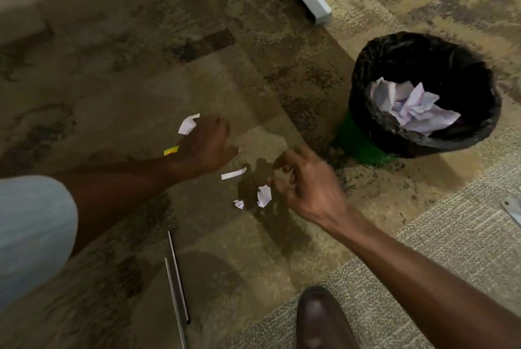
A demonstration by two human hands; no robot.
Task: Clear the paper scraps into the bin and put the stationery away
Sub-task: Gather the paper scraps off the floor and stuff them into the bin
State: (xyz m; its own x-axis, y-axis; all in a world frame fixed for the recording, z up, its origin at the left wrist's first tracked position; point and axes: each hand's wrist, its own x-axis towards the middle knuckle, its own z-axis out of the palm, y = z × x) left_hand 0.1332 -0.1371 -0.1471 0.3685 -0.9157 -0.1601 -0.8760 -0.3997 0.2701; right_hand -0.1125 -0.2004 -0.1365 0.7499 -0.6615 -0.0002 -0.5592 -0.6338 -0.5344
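Down on the mottled brown carpet, we curl our empty right hand point(303, 179) just right of the small crumpled white paper scrap point(264, 195), nearer than our spread, empty left hand point(205, 145).

One head-mounted wide-angle view is supplied. It looks steeply down and forward at mottled tan carpet point(141, 80) from close range. Both forearms enter from the lower edge; a dark brown leather shoe point(321, 320) sits at bottom centre. A black-lined round waste bin point(366, 111) occupies the upper right. Straight edges bow near the frame borders. No second view overlaps.
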